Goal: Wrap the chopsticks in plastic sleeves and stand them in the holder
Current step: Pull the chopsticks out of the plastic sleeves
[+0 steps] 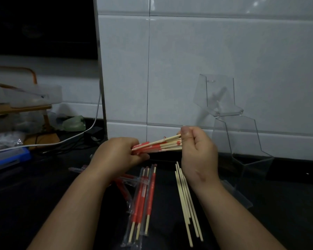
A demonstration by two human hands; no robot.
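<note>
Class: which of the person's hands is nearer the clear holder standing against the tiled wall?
Right. The right hand holds the chopstick bundle just left of the holder; the left hand grips the bundle's other end, farther left.

held bundle (pixel 159 145): between left hand (pixel 119 154) and right hand (pixel 197 150), above tabletop (pixel 43 204).
sleeved chopsticks (pixel 143 197): on tabletop, left of bare chopsticks (pixel 185 204).
holder (pixel 242 138): right of both, against wall (pixel 188 69).
</note>
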